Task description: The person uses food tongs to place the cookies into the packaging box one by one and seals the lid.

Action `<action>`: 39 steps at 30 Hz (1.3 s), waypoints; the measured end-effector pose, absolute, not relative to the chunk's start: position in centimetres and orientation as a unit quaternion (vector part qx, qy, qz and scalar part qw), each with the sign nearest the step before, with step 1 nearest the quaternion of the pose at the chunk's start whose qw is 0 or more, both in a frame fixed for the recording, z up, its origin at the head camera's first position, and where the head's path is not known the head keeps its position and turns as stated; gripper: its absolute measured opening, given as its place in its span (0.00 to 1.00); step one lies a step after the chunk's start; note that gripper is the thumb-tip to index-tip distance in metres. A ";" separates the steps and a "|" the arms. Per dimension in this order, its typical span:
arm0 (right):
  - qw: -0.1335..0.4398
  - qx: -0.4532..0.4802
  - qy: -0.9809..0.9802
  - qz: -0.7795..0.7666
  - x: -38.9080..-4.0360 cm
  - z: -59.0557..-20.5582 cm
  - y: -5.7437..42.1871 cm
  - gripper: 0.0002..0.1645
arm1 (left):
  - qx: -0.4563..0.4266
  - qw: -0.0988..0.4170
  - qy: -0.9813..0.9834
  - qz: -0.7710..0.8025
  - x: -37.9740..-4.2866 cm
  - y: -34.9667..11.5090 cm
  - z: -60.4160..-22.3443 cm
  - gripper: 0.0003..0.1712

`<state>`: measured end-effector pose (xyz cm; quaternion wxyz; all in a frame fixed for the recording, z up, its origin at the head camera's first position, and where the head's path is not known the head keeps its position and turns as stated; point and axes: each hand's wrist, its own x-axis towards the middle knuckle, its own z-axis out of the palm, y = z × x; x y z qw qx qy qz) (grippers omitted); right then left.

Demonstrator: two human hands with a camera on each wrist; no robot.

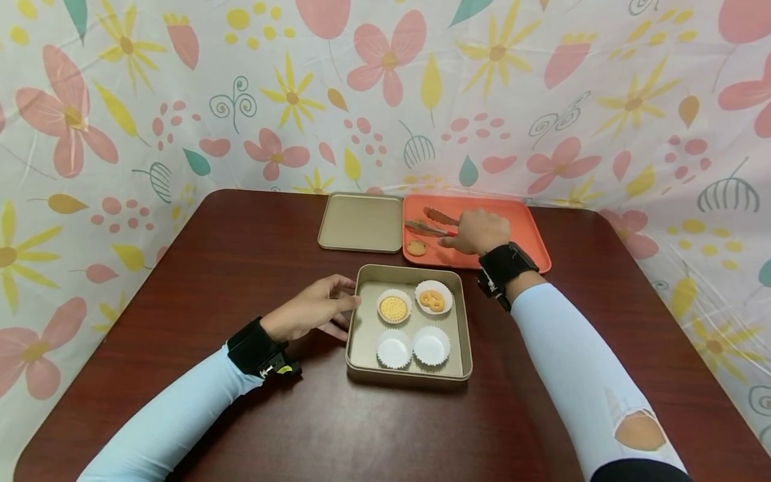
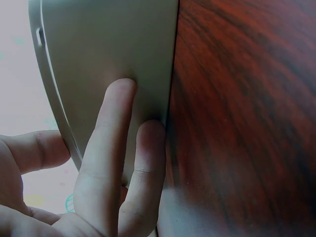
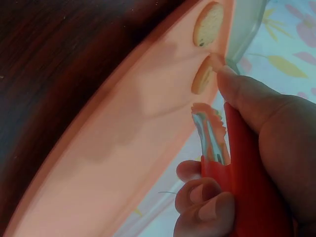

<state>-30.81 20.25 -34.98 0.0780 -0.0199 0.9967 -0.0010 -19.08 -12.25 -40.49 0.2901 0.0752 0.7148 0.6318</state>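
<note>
My right hand (image 1: pixel 482 231) grips red-handled tongs (image 3: pixel 256 182) above the orange tray (image 1: pixel 506 227). The two tong arms stand apart, their tips toward the tray's left side. A round cookie (image 1: pixel 416 248) lies in the front left of that tray. In the right wrist view a second biscuit (image 3: pixel 201 78) shows close to one tong tip; whether they touch I cannot tell. My left hand (image 1: pixel 316 308) rests at the left wall of a square gold tin (image 1: pixel 367 348), thumb at the rim and straight fingers on the outside. The tin holds white paper cups, including one with a round yellow biscuit (image 1: pixel 394 309) and one with a pretzel-shaped biscuit (image 1: pixel 432 300).
Two white paper cups (image 1: pixel 431 346) in the front of the tin show bare bottoms. The flat gold lid (image 1: pixel 361 223) lies at the back, beside the orange tray's left edge. All stand on a dark wooden table (image 1: pixel 259 234), with a flowered cloth (image 1: pixel 385 100) hanging behind.
</note>
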 end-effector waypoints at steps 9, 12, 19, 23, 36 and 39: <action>0.093 -0.016 0.996 -0.010 -31.0 -35.0 20.0 0.40 | 0.077 0.289 0.717 0.630 -19.2 -12.3 -40.5 0.32; 0.099 -0.018 0.995 -0.010 -31.0 -34.9 19.9 0.40 | 0.077 0.289 0.715 0.632 -19.1 -12.3 -40.5 0.32; 0.116 -0.025 0.993 -0.011 -31.2 -34.7 20.0 0.36 | 0.078 0.290 0.712 0.635 -19.2 -12.2 -40.6 0.33; 0.111 -0.034 0.993 -0.021 -31.2 -34.9 20.1 0.35 | 0.076 0.291 0.714 0.633 -19.2 -12.3 -40.5 0.33; 0.119 -0.037 0.991 -0.044 -31.5 -35.2 20.7 0.40 | 0.076 0.291 0.715 0.631 -19.2 -12.3 -40.6 0.32; 0.115 -0.036 0.991 -0.055 -31.3 -35.2 21.0 0.39 | 0.075 0.291 0.716 0.630 -19.3 -12.3 -40.7 0.31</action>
